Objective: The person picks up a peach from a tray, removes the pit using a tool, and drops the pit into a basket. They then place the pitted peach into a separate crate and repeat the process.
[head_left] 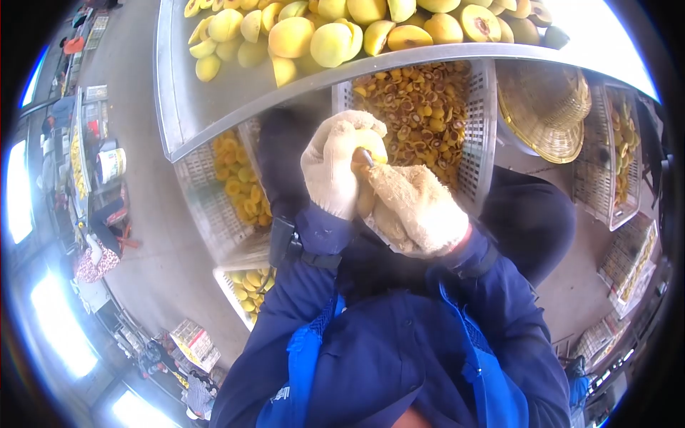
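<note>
My left hand (334,162), in a pale work glove, is closed around a yellow peach (376,147) in front of my chest. Only part of the fruit shows between the gloved fingers. My right hand (419,208), in a fuzzy, stained glove, grips a small metal tool (367,156). Its narrow tip is against or right beside the peach; the handle is hidden in my fist. Both hands are close together, below the edge of a metal tray (235,135) with yellow peaches, whole and cut, on it.
Beyond my hands stands a white crate (484,132) full of pits and fruit scraps. Peach pieces fill another crate (203,196) at the left. A woven straw hat (553,118) lies at the right, near more crates (619,167). Other people (98,260) sit at the far left.
</note>
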`<action>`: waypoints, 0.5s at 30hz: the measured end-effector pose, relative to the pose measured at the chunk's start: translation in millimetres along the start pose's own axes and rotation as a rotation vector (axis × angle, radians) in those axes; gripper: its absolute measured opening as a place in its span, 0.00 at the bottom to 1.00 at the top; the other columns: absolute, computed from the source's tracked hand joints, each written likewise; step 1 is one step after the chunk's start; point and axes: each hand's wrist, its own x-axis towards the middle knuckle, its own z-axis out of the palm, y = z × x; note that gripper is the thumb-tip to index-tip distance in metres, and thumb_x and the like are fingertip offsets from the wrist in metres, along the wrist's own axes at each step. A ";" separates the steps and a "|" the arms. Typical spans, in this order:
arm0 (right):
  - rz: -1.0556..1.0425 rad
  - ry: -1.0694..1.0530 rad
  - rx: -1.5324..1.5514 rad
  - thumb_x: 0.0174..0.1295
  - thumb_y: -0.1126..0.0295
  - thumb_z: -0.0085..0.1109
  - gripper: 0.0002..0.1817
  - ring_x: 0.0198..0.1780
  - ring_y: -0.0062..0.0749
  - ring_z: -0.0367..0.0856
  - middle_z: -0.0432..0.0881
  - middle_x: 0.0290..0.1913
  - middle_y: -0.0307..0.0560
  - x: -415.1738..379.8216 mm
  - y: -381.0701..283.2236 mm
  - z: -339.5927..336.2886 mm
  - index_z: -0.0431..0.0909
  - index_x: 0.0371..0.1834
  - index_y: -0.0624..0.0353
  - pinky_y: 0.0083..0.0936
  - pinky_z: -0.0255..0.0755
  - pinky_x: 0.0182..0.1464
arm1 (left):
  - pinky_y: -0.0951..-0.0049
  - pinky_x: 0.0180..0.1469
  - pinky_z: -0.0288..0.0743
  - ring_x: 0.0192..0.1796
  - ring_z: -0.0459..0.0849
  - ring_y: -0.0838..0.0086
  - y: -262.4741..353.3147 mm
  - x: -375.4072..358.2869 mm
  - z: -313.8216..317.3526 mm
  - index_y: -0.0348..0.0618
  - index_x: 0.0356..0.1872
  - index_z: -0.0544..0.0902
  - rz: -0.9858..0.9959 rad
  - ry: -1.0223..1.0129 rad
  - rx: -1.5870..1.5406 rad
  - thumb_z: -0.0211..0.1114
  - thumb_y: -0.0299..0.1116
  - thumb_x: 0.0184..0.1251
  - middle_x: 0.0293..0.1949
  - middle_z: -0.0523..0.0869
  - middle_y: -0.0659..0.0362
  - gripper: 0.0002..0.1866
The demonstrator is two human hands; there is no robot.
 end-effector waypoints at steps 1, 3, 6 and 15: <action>0.047 -0.018 0.038 0.88 0.46 0.52 0.31 0.12 0.21 0.64 0.73 0.15 0.36 -1.9 -6.5 -0.5 0.85 0.36 0.63 0.23 0.57 0.17 | 0.70 0.45 0.83 0.41 0.90 0.69 -6.8 -1.8 -1.9 0.31 0.54 0.87 0.049 -0.003 -0.046 0.62 0.34 0.85 0.51 0.91 0.46 0.14; -0.004 -0.049 0.066 0.88 0.47 0.52 0.31 0.12 0.21 0.64 0.73 0.15 0.36 -2.9 -2.0 -1.3 0.85 0.36 0.63 0.24 0.57 0.17 | 0.70 0.46 0.83 0.41 0.90 0.69 -12.3 -2.9 -5.5 0.30 0.55 0.87 0.268 -0.055 0.125 0.61 0.33 0.86 0.51 0.92 0.46 0.14; -0.091 -0.155 0.218 0.87 0.47 0.53 0.31 0.13 0.21 0.66 0.74 0.16 0.37 3.1 12.5 -6.2 0.85 0.35 0.64 0.23 0.58 0.17 | 0.69 0.46 0.84 0.41 0.89 0.69 -13.4 -2.2 -8.1 0.29 0.58 0.86 0.365 -0.097 0.161 0.61 0.34 0.87 0.51 0.92 0.46 0.16; -0.304 0.038 -0.135 0.88 0.48 0.53 0.28 0.16 0.19 0.66 0.73 0.18 0.34 10.7 34.1 -0.2 0.83 0.35 0.60 0.24 0.60 0.21 | 0.71 0.39 0.81 0.38 0.88 0.71 8.4 -1.7 13.2 0.29 0.58 0.84 0.008 0.041 0.075 0.60 0.44 0.89 0.41 0.91 0.50 0.22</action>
